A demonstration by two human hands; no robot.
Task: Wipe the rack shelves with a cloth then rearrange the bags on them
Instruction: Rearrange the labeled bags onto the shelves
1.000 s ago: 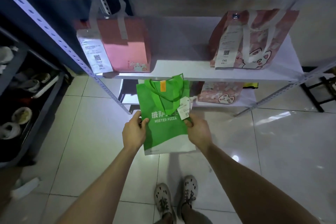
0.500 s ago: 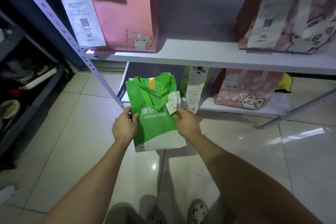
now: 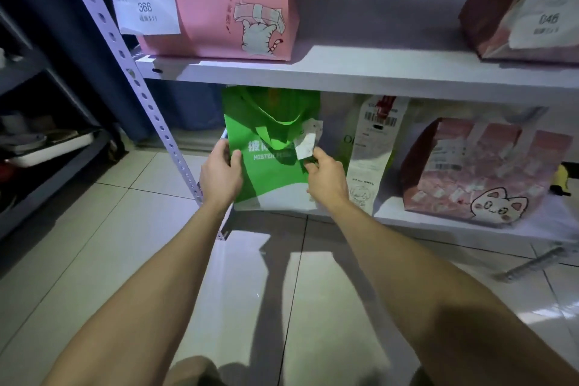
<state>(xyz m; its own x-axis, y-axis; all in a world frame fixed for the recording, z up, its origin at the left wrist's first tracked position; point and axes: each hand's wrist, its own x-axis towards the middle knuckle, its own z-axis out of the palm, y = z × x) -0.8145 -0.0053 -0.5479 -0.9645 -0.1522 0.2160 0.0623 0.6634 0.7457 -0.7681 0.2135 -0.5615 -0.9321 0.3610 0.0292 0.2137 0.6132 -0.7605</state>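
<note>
A green and white "Mister Pizza" bag [image 3: 269,178] with a paper tag stands upright at the left end of the bottom shelf [image 3: 438,224]. My left hand [image 3: 221,175] grips its left edge. My right hand [image 3: 327,180] grips its right edge just under the tag. Its top reaches under the front lip of the middle shelf [image 3: 360,70]. On that shelf stand a pink cat bag [image 3: 232,0] at left and a dark pink bag [image 3: 513,0] at right. No cloth is in view.
On the bottom shelf, a pale bag with a long receipt [image 3: 372,153] and a pink cat-face bag [image 3: 479,172] stand to the right. The perforated rack post [image 3: 134,78] runs beside my left hand. A dark rack [image 3: 47,147] with dishes stands at left. Tiled floor lies below.
I have crouched lower and closer to the rack. Both hands carried the green bag forward from over the floor onto the left end of the bottom shelf.
</note>
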